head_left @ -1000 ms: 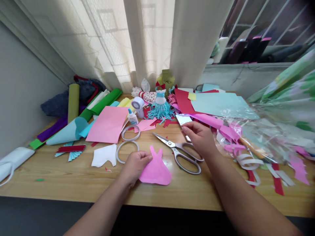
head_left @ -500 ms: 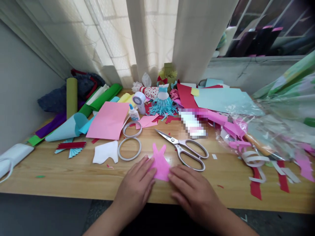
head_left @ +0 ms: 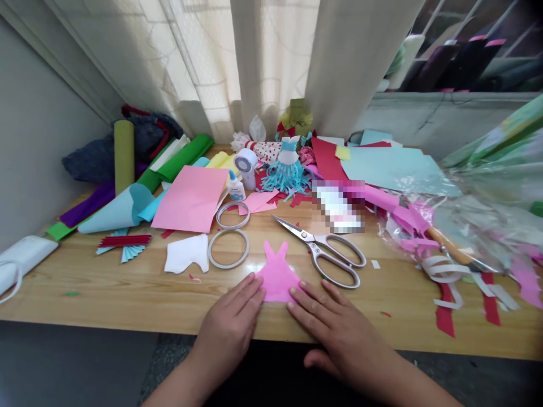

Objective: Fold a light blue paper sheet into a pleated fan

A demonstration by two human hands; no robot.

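A pink paper cutout shaped like a dress (head_left: 277, 277), with two strap-like points at its top, lies flat near the table's front edge. My left hand (head_left: 235, 312) rests its stretched fingers on the cutout's left lower edge. On the right lower edge lie the fingertips of my right hand (head_left: 328, 316), its fingers spread and thumb apart. Just beyond the right hand are metal scissors (head_left: 322, 249) with their blades nearly together. Two rolls of tape (head_left: 229, 249) and a white paper piece (head_left: 186, 254) lie to the left of the cutout.
A glue bottle (head_left: 236, 186) and a small handheld fan (head_left: 246, 167) stand behind the tape. Pink paper (head_left: 190, 198), light blue paper (head_left: 390, 169) and a blue fringed paper dress (head_left: 288, 167) lie further back. Plastic wrapping and scraps cover the right side; a white power strip (head_left: 25, 265) is at far left.
The right hand has spread its fingers and moved its thumb away from the cutout. More of the cutout's lower part shows between the hands. The camera view has shifted slightly.
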